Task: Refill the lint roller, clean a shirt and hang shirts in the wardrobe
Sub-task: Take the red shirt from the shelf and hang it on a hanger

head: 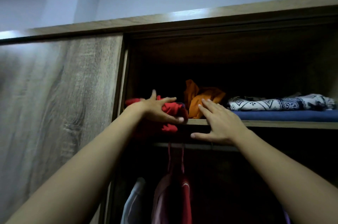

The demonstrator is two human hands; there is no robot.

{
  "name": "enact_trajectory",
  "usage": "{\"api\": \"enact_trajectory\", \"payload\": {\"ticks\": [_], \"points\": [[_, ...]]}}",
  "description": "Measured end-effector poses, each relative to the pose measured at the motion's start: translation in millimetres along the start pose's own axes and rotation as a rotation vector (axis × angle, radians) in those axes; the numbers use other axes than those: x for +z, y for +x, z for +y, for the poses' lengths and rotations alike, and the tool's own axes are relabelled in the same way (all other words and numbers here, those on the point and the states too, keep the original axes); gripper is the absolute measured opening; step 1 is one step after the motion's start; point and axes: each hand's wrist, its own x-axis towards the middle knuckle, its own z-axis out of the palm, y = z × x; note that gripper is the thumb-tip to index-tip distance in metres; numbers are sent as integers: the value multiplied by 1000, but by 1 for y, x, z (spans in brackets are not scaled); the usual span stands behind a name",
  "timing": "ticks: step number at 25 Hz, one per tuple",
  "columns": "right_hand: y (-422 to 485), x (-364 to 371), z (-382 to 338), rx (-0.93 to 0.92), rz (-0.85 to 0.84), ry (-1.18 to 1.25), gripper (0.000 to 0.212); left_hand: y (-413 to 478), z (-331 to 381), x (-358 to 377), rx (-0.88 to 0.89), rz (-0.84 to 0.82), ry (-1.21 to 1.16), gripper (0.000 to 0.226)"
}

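Wardrobe [60, 95], upper shelf [274, 124], viewed from below. Both your arms are raised to the shelf edge.

Left hand [157, 109]: clamped on a red shirt [169, 127], fingers spread over the top, thumb under at the shelf lip. Shirt is bunched, part on the shelf at its left end, part hanging over the front edge.

Right hand [219, 123]: fingers apart, holding nothing. Palm lies against the shelf front, fingertips touching the orange cloth [199, 99], thumb out to the left below the lip.

Shelf contents, left to right: red shirt, crumpled orange cloth just beside it, then a folded white-and-navy patterned cloth [279, 103] lying on top of a folded blue cloth [285, 116]. Back of the compartment is too dark to read.

Lower compartment: rail [201, 146] under the shelf, w/ hangers. Hanging from it: a pale blue garment [134, 203] at left, a pink one [161, 198] beside it, a dark red one [186, 201] touching the pink. Rest is in shadow; can't tell what else hangs there.

Sliding door covers the left half.
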Motion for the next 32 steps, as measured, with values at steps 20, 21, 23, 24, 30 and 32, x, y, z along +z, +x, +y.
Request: {"api": "enact_trajectory", "payload": {"ticks": [20,21,23,24,30,32], "points": [[-78,-32,-42,-166,71,763,129,-181,-4,62,433,846,-206,28],[-99,-33,-50,-168,101,817,127,-188,3,66,445,808,-319,32],[-132,-32,-60,-167,134,835,114,-192,14,78,464,652,-533,33],[-144,-30,-61,-165,119,820,102,-190,21,86,462,571,-607,32],[-206,-9,-47,3,-265,823,8,-174,67,154,218,-83,-1273,15],[-229,-2,-37,169,-348,870,15,-177,82,164,187,-281,-1485,15]]}}
